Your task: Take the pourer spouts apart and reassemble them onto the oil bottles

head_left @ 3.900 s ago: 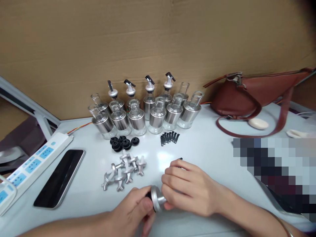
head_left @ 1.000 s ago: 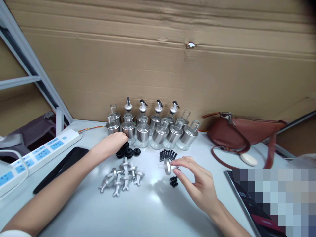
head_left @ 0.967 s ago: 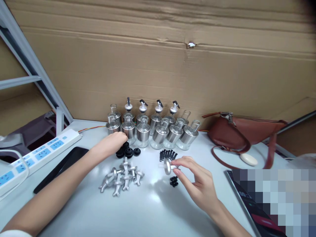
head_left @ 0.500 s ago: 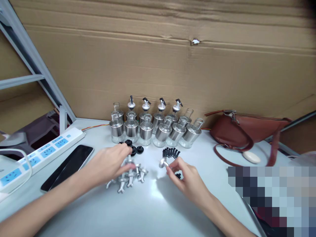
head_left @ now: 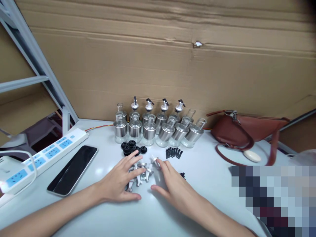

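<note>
Silver metal pour spouts [head_left: 148, 173] lie in a loose pile at the middle of the table. Over this pile my left hand [head_left: 120, 179] is spread, its fingers apart and partly covering the spouts. My right hand [head_left: 171, 180] is on the pile's right side, thumb well away from the fingers. Its fingertips touch or nearly touch one silver spout [head_left: 154, 161], which looks blurred. Behind my left fingers sits a cluster of ribbed black stoppers [head_left: 127, 150]. A row of black levers [head_left: 174, 152] lies beyond my right hand, and small black pieces [head_left: 182, 175] show beside it.
Glass bottles with metal bands [head_left: 149, 133] stand in two rows at the back; several rear ones carry pourers [head_left: 164, 105]. A phone [head_left: 72, 171] and power strip [head_left: 51, 153] lie left. At right are a brown bag [head_left: 247, 126] and a white oval object [head_left: 252, 156].
My right hand has moved left to the pile and its fingers have let go of the spout. My left hand has shifted right and nearer, spreading over the pile. The view has shifted slightly.
</note>
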The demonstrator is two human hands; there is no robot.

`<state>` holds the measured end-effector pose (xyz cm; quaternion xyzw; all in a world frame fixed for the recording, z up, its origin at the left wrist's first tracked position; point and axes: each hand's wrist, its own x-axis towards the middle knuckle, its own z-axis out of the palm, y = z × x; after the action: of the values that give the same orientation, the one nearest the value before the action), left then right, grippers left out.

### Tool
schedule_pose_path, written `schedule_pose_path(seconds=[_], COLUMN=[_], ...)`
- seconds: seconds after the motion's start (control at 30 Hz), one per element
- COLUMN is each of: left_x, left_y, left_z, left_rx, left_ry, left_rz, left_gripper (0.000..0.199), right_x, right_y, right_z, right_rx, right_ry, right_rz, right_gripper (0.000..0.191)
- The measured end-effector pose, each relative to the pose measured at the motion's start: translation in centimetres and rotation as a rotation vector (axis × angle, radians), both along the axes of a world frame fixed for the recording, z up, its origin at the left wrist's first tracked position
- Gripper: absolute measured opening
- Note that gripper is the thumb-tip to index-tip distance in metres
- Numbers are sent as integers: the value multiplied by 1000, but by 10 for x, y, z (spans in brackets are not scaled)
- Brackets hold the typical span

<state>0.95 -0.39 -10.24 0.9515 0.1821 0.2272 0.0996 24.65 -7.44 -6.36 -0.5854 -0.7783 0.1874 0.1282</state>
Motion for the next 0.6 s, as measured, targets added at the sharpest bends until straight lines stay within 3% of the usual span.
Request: schedule_pose_path(seconds=[0.27, 0.47, 0.6], left_x=[2, 4, 6], left_y=[-7, -12, -15], left_z=[1, 4, 4], left_rx=[-7, 2, 58], left_ry=[73, 93, 71], left_rz=[64, 61, 80], left_gripper=[68, 55, 48], right_x=[-16, -16, -17], right_y=[-1, 0, 5], right_z=[-6, -17, -23], right_rx=[16, 216, 248], right_ry=[109, 80, 4], right_rz=[113, 42, 62], right_gripper=[37, 54, 55])
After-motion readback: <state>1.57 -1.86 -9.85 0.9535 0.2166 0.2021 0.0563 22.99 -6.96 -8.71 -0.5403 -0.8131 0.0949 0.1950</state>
